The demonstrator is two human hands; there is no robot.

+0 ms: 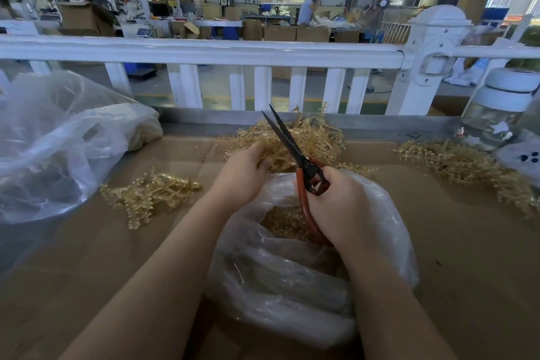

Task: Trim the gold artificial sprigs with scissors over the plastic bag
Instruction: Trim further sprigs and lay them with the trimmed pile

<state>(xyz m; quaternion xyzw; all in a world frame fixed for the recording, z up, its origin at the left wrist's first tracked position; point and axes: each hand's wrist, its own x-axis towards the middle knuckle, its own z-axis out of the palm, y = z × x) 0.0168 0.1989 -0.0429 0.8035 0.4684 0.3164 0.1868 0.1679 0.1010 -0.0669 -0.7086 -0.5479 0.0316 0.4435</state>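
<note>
My right hand [340, 204] grips red-handled scissors [295, 152]; the dark blades point up and away, slightly parted. My left hand [242, 175] reaches into a heap of gold sprigs [315, 137] at the table's middle back, its fingers curled into the sprigs. Below both hands lies an open clear plastic bag [286, 269] with gold trimmings [283, 222] inside. A small bunch of gold sprigs [146, 196] lies to the left, and another pile of sprigs [467, 169] lies to the right.
The work surface is brown cardboard [467, 272]. A large clear bag [52, 149] bulges at the left. A glass jar with a white lid [499, 114] stands at the right. A white railing [204, 52] runs along the table's far edge.
</note>
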